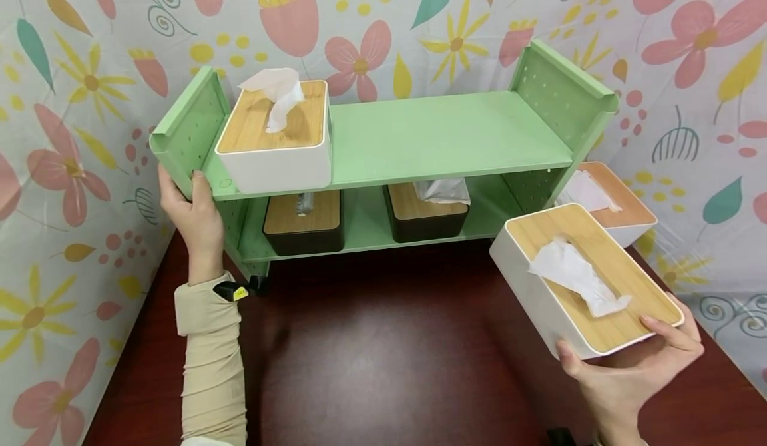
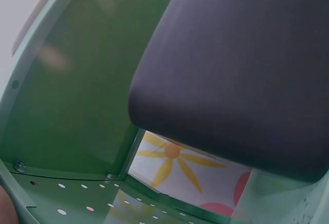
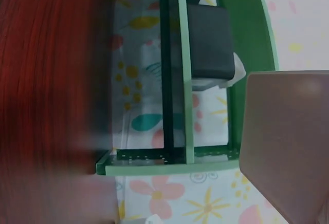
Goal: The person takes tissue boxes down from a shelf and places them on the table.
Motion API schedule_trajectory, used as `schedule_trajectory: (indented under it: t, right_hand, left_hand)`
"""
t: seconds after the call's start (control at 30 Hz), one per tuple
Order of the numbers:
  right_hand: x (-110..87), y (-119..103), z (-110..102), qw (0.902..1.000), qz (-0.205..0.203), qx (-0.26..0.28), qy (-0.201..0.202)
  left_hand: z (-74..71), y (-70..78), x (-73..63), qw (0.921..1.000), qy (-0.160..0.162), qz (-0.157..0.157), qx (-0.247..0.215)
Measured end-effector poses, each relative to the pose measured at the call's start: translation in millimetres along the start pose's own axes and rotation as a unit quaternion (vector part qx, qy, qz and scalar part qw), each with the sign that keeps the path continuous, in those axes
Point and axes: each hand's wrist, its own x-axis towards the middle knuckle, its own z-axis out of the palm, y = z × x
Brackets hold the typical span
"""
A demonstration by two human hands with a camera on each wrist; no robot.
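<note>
Pinching the near end of a white tissue box [image 1: 530, 293] between thumb and fingers in the right grip [image 1: 644, 363], tilted and raised over the dark red table [image 1: 383, 366] before the right end of a green shelf [image 1: 449, 133]. Showing a loose tissue [image 1: 569, 273] at the slot of the wooden lid [image 1: 617, 266]; blocking from the head view part of an orange-lidded box [image 1: 632, 206] beyond the shelf. Clasping the shelf's left side panel [image 1: 194, 126] low at the front with the left grip [image 1: 196, 213]. Bearing a second white box [image 1: 305, 133] at left on the shelf's upper level and two dark boxes [image 1: 305, 238], set apart, on the lower. Backed by a flowered cloth [image 1: 383, 6].
</note>
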Motion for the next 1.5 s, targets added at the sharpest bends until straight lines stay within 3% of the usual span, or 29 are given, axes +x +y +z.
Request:
schedule_trajectory:
  t: [0.3, 0.47, 0.73, 1.0, 1.13, 1.3, 1.4, 1.5]
  right_hand:
    - [3.2, 0.4, -4.5, 0.9992, -0.018, -0.021, 0.031]
    - [5.2, 2.2, -9.1, 0.9991, -0.01, -0.005, 0.041]
    - [8.6, 7.8, -23.9, 0.9993, 0.018, -0.002, 0.034]
    - [12.6, 17.4, -46.2, 0.9994, 0.03, -0.013, 0.011]
    - [12.5, 20.3, -50.6, 0.9989, 0.033, -0.03, 0.015]
    - [10.0, 21.1, -52.7, 0.9973, 0.047, -0.053, 0.018]
    - [9.4, 22.2, -55.8, 0.995, 0.051, -0.085, 0.01]
    - [9.9, 24.9, -59.4, 0.9901, 0.045, -0.133, 0.001]
  left_hand:
    - [3.1, 13.4, -5.8, 1.0, -0.005, 0.004, 0.0]
    - [2.3, 12.0, -6.1, 0.9999, -0.006, 0.014, 0.008]
    - [-0.2, 2.6, -2.9, 0.9999, -0.007, 0.008, 0.005]
    - [3.6, 12.4, -5.1, 1.0, -0.001, 0.005, -0.002]
    - [4.5, 14.3, -4.9, 1.0, -0.003, 0.006, 0.0]
    - [1.0, 1.8, 0.3, 1.0, -0.001, 0.004, -0.001]
    - [-0.4, -1.9, 1.2, 1.0, -0.001, 0.002, -0.004]
    - [0.8, 4.1, -1.7, 1.0, 0.002, -0.003, -0.007]
